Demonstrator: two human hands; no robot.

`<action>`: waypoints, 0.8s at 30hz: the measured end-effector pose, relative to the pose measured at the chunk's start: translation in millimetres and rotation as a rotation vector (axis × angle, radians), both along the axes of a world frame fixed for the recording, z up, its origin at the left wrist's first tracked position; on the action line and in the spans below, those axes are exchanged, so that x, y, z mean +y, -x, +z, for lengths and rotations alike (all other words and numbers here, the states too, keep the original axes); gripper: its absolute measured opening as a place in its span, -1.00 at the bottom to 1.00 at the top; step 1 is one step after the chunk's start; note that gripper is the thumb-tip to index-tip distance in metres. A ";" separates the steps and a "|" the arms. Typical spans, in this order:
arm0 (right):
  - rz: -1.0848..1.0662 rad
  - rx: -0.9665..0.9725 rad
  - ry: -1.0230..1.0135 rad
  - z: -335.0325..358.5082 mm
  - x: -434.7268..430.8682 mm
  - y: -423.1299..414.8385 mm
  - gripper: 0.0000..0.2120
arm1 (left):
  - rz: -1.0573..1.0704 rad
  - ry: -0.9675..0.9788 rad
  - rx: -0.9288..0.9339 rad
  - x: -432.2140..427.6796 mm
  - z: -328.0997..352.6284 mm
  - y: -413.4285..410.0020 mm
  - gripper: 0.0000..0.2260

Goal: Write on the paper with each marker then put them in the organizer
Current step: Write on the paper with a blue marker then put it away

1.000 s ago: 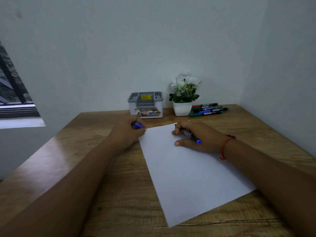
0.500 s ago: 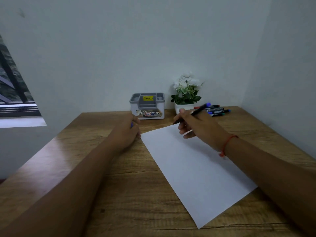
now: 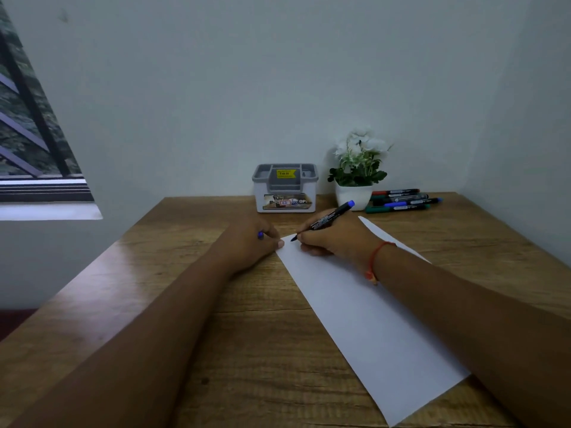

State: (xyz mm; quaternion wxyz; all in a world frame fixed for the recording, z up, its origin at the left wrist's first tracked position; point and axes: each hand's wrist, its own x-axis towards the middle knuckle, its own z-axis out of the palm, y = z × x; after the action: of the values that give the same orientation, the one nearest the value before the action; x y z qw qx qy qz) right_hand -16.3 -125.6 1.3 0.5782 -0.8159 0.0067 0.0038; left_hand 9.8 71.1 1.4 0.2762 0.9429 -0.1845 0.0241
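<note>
A white sheet of paper [image 3: 364,316] lies on the wooden desk [image 3: 191,273]. My right hand [image 3: 336,239] grips a black marker with a blue end [image 3: 327,219], its tip touching the paper's top left corner. My left hand [image 3: 250,242] rests beside that corner, its fingertips on the paper's edge, and holds the blue cap [image 3: 260,235]. A grey and white organizer [image 3: 285,188] stands at the back of the desk. Several more markers [image 3: 401,200] lie at the back right.
A white pot with white flowers [image 3: 357,168] stands between the organizer and the loose markers. Walls close the desk at the back and right. A window [image 3: 27,143] is at the left.
My right hand turned the marker over, swung it down and set its tip on the paper's top corner. The paper appears more slanted in view. My left hand stayed by the corner.
</note>
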 end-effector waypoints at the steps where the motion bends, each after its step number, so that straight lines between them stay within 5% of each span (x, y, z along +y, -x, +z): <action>1: 0.002 -0.006 0.008 0.0 0.1 -0.3 -0.85 | 0.006 -0.003 0.001 -0.5 -0.5 -0.3 -0.75; 24: -0.027 -0.123 0.145 -12.8 8.4 -12.3 -0.90 | 0.060 0.053 0.041 -3.3 -2.9 1.9 -0.76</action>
State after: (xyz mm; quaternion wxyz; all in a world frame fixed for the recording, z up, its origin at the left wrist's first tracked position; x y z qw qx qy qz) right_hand -4.0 -117.2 -11.5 0.5170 -0.8540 -0.0177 -0.0548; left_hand 8.0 67.8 -1.5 0.3040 0.9406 -0.1498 0.0182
